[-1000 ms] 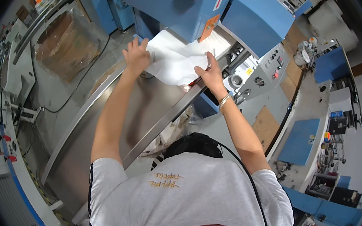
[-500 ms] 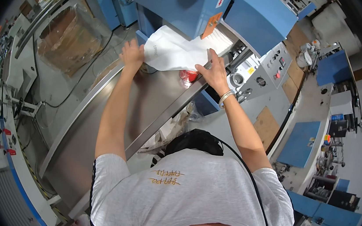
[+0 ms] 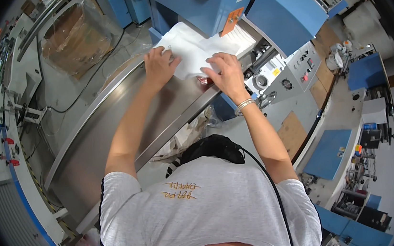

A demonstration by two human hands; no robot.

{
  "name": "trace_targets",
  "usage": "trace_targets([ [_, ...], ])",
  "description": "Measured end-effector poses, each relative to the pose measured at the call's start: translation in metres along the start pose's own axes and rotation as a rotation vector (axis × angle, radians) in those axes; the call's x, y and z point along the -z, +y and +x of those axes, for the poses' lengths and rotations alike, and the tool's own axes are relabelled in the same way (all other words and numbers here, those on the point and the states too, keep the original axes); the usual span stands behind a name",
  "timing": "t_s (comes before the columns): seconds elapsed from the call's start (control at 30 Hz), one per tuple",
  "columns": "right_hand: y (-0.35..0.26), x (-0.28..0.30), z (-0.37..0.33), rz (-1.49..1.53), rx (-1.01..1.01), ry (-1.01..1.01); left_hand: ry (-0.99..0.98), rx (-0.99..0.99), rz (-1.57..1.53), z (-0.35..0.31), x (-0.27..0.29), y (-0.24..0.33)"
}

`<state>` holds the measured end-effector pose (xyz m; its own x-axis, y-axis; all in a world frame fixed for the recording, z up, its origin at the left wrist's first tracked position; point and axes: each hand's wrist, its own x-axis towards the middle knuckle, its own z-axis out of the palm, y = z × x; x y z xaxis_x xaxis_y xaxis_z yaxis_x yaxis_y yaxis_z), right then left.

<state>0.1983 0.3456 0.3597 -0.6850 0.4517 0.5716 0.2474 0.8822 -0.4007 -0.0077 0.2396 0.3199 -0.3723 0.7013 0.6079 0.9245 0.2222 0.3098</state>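
A piece of white cloth (image 3: pixel 188 47) lies at the far end of a metal table, partly under a blue machine (image 3: pixel 194 3). My left hand (image 3: pixel 158 65) rests on the cloth's left edge, fingers bent and thumb apart. On the near right part of the cloth is my right hand (image 3: pixel 228 74), its fingers curved and its thumb stretched towards the cloth. Neither hand visibly grips the cloth. A small red item (image 3: pixel 204 80) shows on the table beside my right thumb, partly covered by the cloth and hand.
The metal table (image 3: pixel 124 116) has a raised rim and curves to the lower left. An orange plate (image 3: pixel 232 21) hangs from the machine. A control panel (image 3: pixel 303 69) with knobs stands to the right. A plastic-wrapped cardboard box (image 3: pixel 76 44) sits on the floor at the left.
The cloth has shifted a little away from me. My left hand has moved right onto the cloth and its fingers have bent. My right hand has moved slightly left, fingers more curved.
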Motion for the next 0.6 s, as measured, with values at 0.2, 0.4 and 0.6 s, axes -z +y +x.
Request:
trace_targets([
  [0.2, 0.001, -0.008, -0.009, -0.155, 0.003, -0.13, -0.207, 0.067, 0.145, -0.01, -0.008, 0.004],
  [0.4, -0.006, -0.012, -0.004, -0.11, 0.063, -0.053, 0.029, 0.06, 0.064, -0.015, -0.021, -0.009],
  [0.6, -0.005, -0.024, 0.007, -0.089, 0.207, -0.086, 0.028, 0.457, -0.167, -0.012, -0.016, -0.042],
])
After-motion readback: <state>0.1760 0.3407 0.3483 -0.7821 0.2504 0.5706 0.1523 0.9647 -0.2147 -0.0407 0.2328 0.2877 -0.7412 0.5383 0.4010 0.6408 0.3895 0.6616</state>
